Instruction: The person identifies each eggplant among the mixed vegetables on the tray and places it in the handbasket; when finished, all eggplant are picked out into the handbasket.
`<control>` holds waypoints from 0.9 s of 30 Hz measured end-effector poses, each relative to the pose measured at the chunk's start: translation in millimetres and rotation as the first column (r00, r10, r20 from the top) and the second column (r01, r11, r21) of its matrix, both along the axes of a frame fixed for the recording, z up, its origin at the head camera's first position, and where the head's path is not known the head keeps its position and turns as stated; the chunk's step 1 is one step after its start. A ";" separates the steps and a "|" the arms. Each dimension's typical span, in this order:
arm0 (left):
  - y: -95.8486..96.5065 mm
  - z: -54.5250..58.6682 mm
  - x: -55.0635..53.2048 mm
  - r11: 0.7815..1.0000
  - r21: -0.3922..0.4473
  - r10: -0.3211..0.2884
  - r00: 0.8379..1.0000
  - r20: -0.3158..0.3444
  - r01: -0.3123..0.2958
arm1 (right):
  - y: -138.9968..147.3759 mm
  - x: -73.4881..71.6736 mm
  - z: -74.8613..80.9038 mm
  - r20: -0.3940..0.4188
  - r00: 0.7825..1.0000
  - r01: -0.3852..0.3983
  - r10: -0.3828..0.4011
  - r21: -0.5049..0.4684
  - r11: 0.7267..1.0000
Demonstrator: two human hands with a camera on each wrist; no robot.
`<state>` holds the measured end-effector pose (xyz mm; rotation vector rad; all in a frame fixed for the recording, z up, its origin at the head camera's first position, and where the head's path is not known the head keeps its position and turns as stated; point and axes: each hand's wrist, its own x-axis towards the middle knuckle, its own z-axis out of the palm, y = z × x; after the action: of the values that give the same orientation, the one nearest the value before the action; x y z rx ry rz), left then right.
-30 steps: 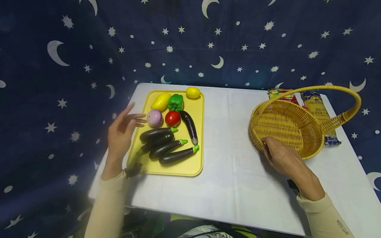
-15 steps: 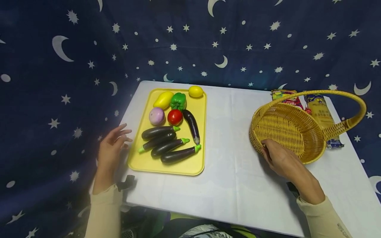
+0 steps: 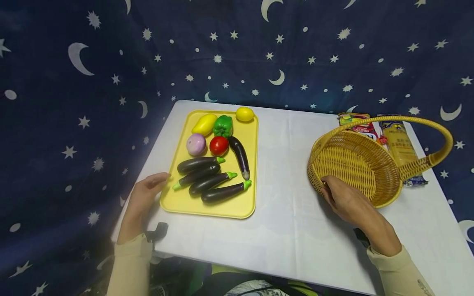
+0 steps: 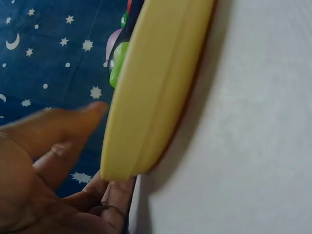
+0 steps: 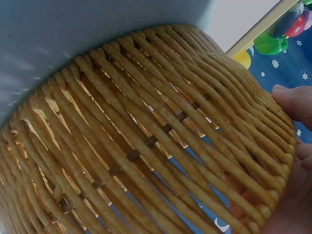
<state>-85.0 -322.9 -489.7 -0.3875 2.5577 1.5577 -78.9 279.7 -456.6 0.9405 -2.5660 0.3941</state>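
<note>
Right hand (image 3: pixel 349 201) pinches the basket (image 3: pixel 346 166) at its rim — left hand (image 3: pixel 142 198) (fingers parted) at the tray's edge (image 3: pixel 163 203).

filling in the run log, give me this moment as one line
right grip: holds basket; left grip: at tray edge, contact unclear; tray: eggplants, tomato, onion, pepper, mango, lemon

white table (image 3: pixel 274 242): yellow tray (image 3: pixel 177 203) left, wicker basket (image 3: pixel 342 168) right, packets (image 3: pixel 400 142) behind

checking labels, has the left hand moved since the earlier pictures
Yes: the left hand has moved from beside the onion toward the near end of the tray.
</note>
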 end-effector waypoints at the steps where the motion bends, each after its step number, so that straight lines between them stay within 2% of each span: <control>1: -0.8 -0.4 1.0 1.000 -0.014 -0.015 1.000 -0.003 0.015 | -1.0 0.4 0.5 0.003 1.000 0.001 -0.001 -0.001 1.000; 4: -5.2 -1.6 4.5 0.995 -0.046 -0.084 0.996 -0.007 0.084 | -4.5 1.3 1.8 0.014 1.000 0.003 -0.003 -0.001 1.000; 8: -11.5 -5.9 8.8 0.980 -0.049 -0.195 0.980 -0.042 0.193 | -8.2 2.6 2.0 0.018 1.000 -0.001 0.001 0.008 1.000; 10: -13.4 -7.2 11.0 0.972 -0.042 -0.235 0.971 -0.053 0.233 | -9.3 3.3 2.2 0.014 1.000 -0.005 0.005 0.011 1.000; 12: -15.1 -6.3 13.6 0.966 -0.031 -0.257 0.966 -0.032 0.257 | -10.3 4.3 2.6 0.018 1.000 -0.003 0.002 0.016 1.000; 16: -18.6 -2.8 17.0 0.960 0.000 -0.278 0.960 0.044 0.278 | -12.9 7.0 5.0 0.047 0.999 0.014 -0.015 0.031 0.999; 19: -20.1 -2.3 17.7 0.959 0.021 -0.282 0.957 0.064 0.281 | -15.6 9.7 6.0 0.058 0.998 0.023 -0.025 0.038 0.999; 22: -20.9 -2.1 18.6 0.966 0.042 -0.259 0.962 0.088 0.257 | -19.0 12.1 5.1 0.059 0.998 0.019 -0.022 0.036 0.999; 27: -20.3 -2.4 18.9 0.981 0.074 -0.190 0.972 0.138 0.181 | -23.4 15.5 4.1 0.058 0.998 0.006 -0.007 0.029 1.000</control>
<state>-66.1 -343.2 -492.2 -0.2369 2.3564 1.4797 -63.5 256.2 -452.5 0.9436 -2.6330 0.3887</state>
